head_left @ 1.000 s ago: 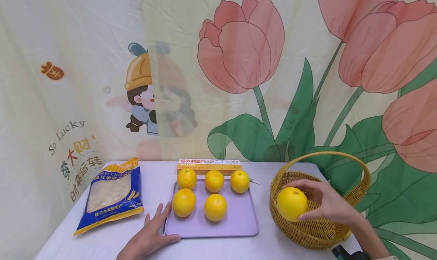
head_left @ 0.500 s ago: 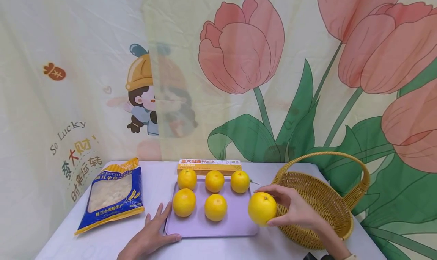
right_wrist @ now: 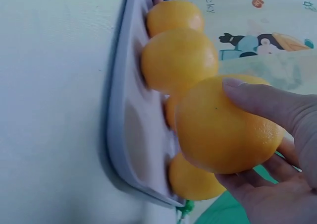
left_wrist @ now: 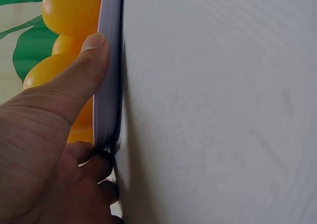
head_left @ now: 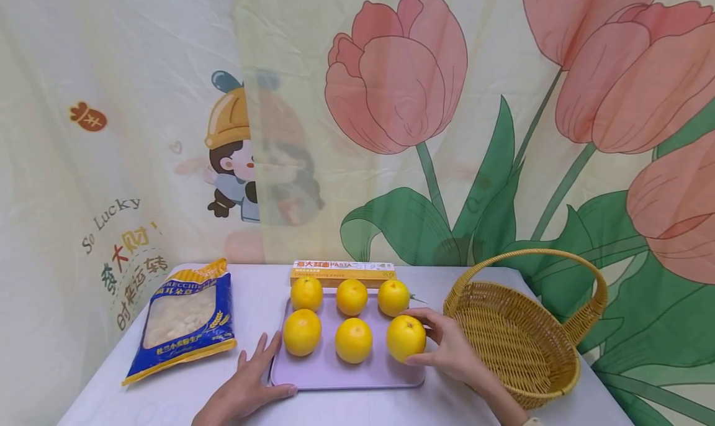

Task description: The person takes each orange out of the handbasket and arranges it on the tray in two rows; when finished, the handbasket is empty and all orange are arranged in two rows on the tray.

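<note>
In the head view, my right hand (head_left: 454, 350) holds a yellow-orange orange (head_left: 405, 339) between thumb and fingers, at the right front part of a lilac tray (head_left: 324, 377). The right wrist view shows the thumb on one side of this orange (right_wrist: 228, 127) and the fingers round the other; whether it touches the tray is unclear. Several other oranges sit on the tray in two rows, among them a front middle one (head_left: 354, 340). My left hand (head_left: 242, 379) lies at the tray's front left corner, fingers spread; its thumb (left_wrist: 81, 73) touches the rim.
A wicker basket (head_left: 516, 345) with a tall handle stands right of the tray, with no fruit seen inside. A blue and yellow pasta bag (head_left: 181, 320) lies at the left. Behind the tray is a pasta box (head_left: 342, 277). A printed curtain (head_left: 290, 240) hangs at the back.
My right hand has carried the orange leftward from over the basket to the tray's right front part. The left hand has stayed at the tray's corner.
</note>
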`<state>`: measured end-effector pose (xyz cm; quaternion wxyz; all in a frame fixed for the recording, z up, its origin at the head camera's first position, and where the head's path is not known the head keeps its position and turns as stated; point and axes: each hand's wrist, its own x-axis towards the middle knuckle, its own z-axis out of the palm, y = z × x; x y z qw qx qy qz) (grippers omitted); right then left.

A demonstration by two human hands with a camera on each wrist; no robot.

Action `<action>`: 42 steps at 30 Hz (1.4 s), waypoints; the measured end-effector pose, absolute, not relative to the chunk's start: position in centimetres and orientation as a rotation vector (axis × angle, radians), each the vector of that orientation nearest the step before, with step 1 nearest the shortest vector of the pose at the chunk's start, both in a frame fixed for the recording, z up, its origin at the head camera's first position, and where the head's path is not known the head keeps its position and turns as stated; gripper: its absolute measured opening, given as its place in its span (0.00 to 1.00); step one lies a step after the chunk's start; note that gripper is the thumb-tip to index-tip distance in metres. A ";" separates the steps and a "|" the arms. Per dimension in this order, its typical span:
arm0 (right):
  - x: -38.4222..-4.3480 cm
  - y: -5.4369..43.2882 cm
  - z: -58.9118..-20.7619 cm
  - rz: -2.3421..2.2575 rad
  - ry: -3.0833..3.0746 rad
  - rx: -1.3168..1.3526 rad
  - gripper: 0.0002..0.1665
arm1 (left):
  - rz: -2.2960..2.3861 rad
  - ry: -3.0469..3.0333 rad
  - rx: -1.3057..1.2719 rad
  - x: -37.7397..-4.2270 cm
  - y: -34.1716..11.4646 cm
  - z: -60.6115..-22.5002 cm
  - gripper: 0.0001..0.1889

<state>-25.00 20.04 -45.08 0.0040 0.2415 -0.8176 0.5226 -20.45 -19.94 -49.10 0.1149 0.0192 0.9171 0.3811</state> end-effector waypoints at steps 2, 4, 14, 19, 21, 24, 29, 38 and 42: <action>-25.2 19.9 -45.5 1.659 -2.562 0.717 0.45 | 1.146 2.681 0.080 -20.4 -20.0 -49.1 0.63; -25.4 19.8 -46.0 1.668 -2.556 0.702 0.45 | 1.150 2.678 0.080 -20.4 -19.9 -49.1 0.63; -26.0 19.5 -47.7 1.637 -2.554 0.699 0.46 | 1.124 2.698 0.061 -20.3 -19.9 -49.0 0.64; -26.1 19.5 -48.3 1.647 -2.580 0.613 0.47 | 1.125 2.685 0.043 -20.3 -19.8 -48.9 0.65; -26.1 19.5 -48.4 1.644 -2.580 0.615 0.47 | 1.130 2.684 0.043 -20.2 -19.8 -48.8 0.64; -26.1 19.5 -48.4 1.648 -2.574 0.631 0.48 | 1.125 2.693 0.047 -20.2 -19.8 -48.7 0.64; -26.3 19.6 -48.5 1.688 -2.572 0.646 0.49 | 1.095 2.698 0.030 -20.2 -19.7 -48.6 0.65; -26.4 19.7 -48.8 1.741 -2.563 0.670 0.51 | 1.022 2.696 -0.023 -20.3 -19.7 -48.6 0.65; -26.4 19.5 -48.9 1.759 -2.587 0.634 0.52 | 1.024 2.700 -0.012 -20.2 -19.8 -48.6 0.65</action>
